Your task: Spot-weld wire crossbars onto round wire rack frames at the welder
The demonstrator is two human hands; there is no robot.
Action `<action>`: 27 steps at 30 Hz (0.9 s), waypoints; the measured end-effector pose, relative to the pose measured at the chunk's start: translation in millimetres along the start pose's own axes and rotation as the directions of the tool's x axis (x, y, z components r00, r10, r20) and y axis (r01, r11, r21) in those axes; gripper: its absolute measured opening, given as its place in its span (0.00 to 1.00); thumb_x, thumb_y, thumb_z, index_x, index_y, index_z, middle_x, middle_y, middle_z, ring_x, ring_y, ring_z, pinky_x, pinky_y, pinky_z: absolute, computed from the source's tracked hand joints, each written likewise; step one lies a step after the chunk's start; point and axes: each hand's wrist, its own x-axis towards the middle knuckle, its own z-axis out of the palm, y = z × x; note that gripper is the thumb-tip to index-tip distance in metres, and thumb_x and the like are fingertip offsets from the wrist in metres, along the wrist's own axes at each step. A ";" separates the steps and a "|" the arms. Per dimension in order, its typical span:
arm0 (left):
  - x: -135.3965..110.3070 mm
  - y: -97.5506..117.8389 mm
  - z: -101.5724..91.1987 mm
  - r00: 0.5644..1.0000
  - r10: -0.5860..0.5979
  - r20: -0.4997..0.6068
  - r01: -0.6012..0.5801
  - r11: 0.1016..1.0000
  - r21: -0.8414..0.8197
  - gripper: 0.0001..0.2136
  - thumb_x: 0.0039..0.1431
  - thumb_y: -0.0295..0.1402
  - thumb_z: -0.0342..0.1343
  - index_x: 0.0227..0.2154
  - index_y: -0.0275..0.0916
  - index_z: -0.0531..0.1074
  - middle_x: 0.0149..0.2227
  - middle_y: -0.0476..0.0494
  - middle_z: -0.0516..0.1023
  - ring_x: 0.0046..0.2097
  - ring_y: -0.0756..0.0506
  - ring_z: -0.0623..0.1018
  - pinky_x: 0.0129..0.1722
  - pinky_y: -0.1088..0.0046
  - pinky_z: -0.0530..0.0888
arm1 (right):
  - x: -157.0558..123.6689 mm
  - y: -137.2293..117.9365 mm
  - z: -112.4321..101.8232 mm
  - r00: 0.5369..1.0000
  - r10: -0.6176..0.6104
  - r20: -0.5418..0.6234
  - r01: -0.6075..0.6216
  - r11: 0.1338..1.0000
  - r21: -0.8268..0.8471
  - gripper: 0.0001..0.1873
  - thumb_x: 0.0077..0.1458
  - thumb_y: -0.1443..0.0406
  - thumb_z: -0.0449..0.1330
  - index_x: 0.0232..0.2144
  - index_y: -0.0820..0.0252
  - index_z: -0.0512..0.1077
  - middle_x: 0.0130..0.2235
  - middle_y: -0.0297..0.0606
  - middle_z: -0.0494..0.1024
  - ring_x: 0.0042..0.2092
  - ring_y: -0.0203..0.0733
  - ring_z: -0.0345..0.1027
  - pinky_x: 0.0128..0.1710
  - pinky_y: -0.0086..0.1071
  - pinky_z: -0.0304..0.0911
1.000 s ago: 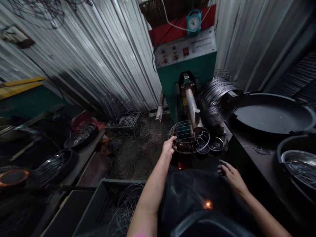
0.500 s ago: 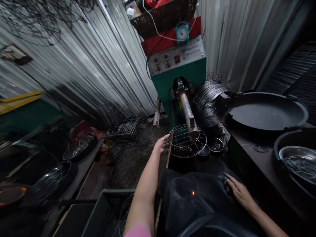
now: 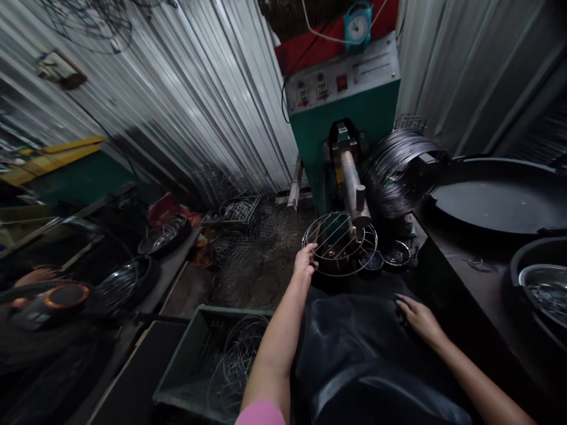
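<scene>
My left hand (image 3: 306, 260) grips the near left rim of a round wire rack (image 3: 339, 239), its thumb and fingers closed on the wire. The rack, a ring crossed by parallel bars, lies roughly level around the lower end of a metal arm (image 3: 352, 177) that juts from a green machine (image 3: 349, 112). A short vertical tip under that arm is by the rack's right side. On the black cloth (image 3: 354, 336) over my lap, my right hand (image 3: 419, 319) has its fingers drawn together over something dark that I cannot make out.
A wire coil (image 3: 394, 171) stands beside the machine. At right are a wide black pan (image 3: 491, 203) and a metal bowl (image 3: 543, 277) of wire pieces. Small bowls (image 3: 396, 252) sit below the rack. A green crate (image 3: 190, 366) holds wire; another person's hand (image 3: 38, 276) shows far left.
The view has shifted, with the scene sliding right and up. The rack has moved left relative to the machine's arm. An orange spark on the black cloth is gone. My right fingers have drawn in.
</scene>
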 end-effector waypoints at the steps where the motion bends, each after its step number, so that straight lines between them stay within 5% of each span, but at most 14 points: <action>1: -3.6 -2.2 0.0 1.000 0.027 0.013 -0.026 0.999 -0.021 0.13 0.32 0.29 0.62 0.19 0.38 0.61 0.14 0.60 0.53 0.14 0.58 0.52 0.12 0.81 0.51 | 1.1 -3.9 -0.5 1.000 0.006 0.019 -0.007 1.000 0.004 0.23 0.43 0.53 0.55 0.36 0.62 0.76 0.20 0.36 0.74 0.20 0.43 0.67 0.22 0.36 0.65; 8: -20.1 -4.5 4.5 0.996 0.091 0.015 -0.091 0.995 -0.043 0.15 0.30 0.30 0.61 0.22 0.38 0.59 0.17 0.59 0.55 0.15 0.58 0.54 0.13 0.82 0.48 | -7.8 -89.3 10.1 0.973 -0.208 -0.097 0.228 0.917 0.328 0.24 0.49 0.51 0.57 0.44 0.60 0.70 0.37 0.42 0.78 0.35 0.43 0.73 0.37 0.36 0.69; 13: -21.6 -4.6 4.7 0.995 0.098 0.016 -0.097 0.994 -0.053 0.16 0.30 0.31 0.61 0.22 0.38 0.59 0.17 0.60 0.52 0.15 0.59 0.51 0.13 0.82 0.46 | 12.5 -141.0 34.8 0.938 -0.334 -0.087 0.342 0.863 0.371 0.22 0.48 0.50 0.59 0.37 0.60 0.73 0.32 0.39 0.77 0.30 0.40 0.72 0.32 0.34 0.69; 19: -12.3 -2.7 6.9 0.993 0.120 0.003 -0.120 0.991 -0.054 0.18 0.30 0.32 0.63 0.24 0.38 0.59 0.19 0.60 0.54 0.16 0.60 0.53 0.14 0.82 0.46 | 32.9 -140.0 41.7 0.891 -0.447 -0.075 0.453 0.872 0.187 0.20 0.54 0.52 0.52 0.40 0.59 0.72 0.31 0.39 0.77 0.29 0.39 0.70 0.34 0.34 0.68; 24: -11.2 -0.3 11.5 0.991 0.137 0.001 -0.136 0.990 -0.044 0.21 0.31 0.32 0.63 0.32 0.39 0.62 0.20 0.59 0.57 0.17 0.59 0.55 0.14 0.83 0.48 | 40.6 -133.4 37.8 0.851 -0.524 0.032 0.524 0.851 -0.002 0.16 0.53 0.55 0.53 0.36 0.58 0.75 0.35 0.40 0.79 0.39 0.46 0.72 0.42 0.38 0.67; 27: -11.3 1.4 12.9 0.990 0.141 0.010 -0.141 0.989 -0.034 0.23 0.32 0.31 0.63 0.35 0.39 0.62 0.21 0.59 0.58 0.17 0.59 0.55 0.14 0.83 0.47 | 43.2 -132.4 36.8 0.859 -0.505 0.082 0.508 0.861 -0.031 0.15 0.53 0.57 0.53 0.36 0.57 0.75 0.35 0.40 0.79 0.38 0.45 0.73 0.39 0.37 0.67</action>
